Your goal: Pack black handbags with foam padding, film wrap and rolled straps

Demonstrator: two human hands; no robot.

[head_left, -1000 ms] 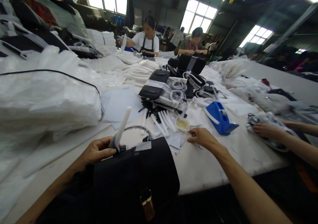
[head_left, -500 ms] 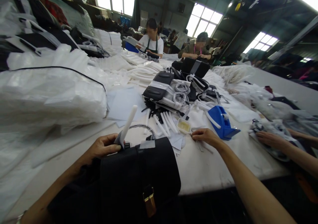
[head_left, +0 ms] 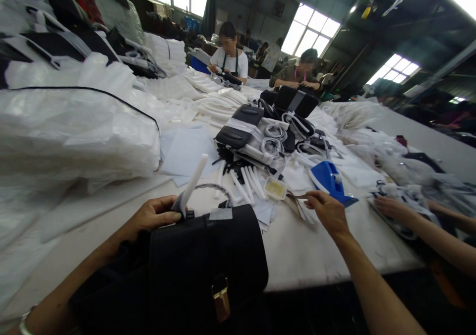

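A black bag (head_left: 206, 260) with a flap and a gold-coloured buckle (head_left: 221, 300) stands at the table's front edge. My left hand (head_left: 159, 213) is closed at its upper left corner, pinching a grey strip (head_left: 180, 207) from which a white foam tube (head_left: 196, 177) sticks up. A looped handle (head_left: 213, 186) in clear wrap rises behind the bag, and a piece of clear tape lies on its top. To the right, my right hand (head_left: 327, 210) pinches a thin brownish strip (head_left: 297, 195), blurred, just above the table. Pale slips (head_left: 303, 212) lie below it.
A small tub (head_left: 275, 188) of yellowish stuff, short foam tubes (head_left: 247, 184) and a blue tape dispenser (head_left: 329, 181) are close by. Wrapped black bags (head_left: 241, 127) pile up behind. Plastic-wrapped bundles (head_left: 82, 132) fill the left. A co-worker's hands (head_left: 394, 208) work at right.
My right hand has moved a little right and up from beside the tub, drawing the thin strip with it. My left hand keeps its hold at the bag.
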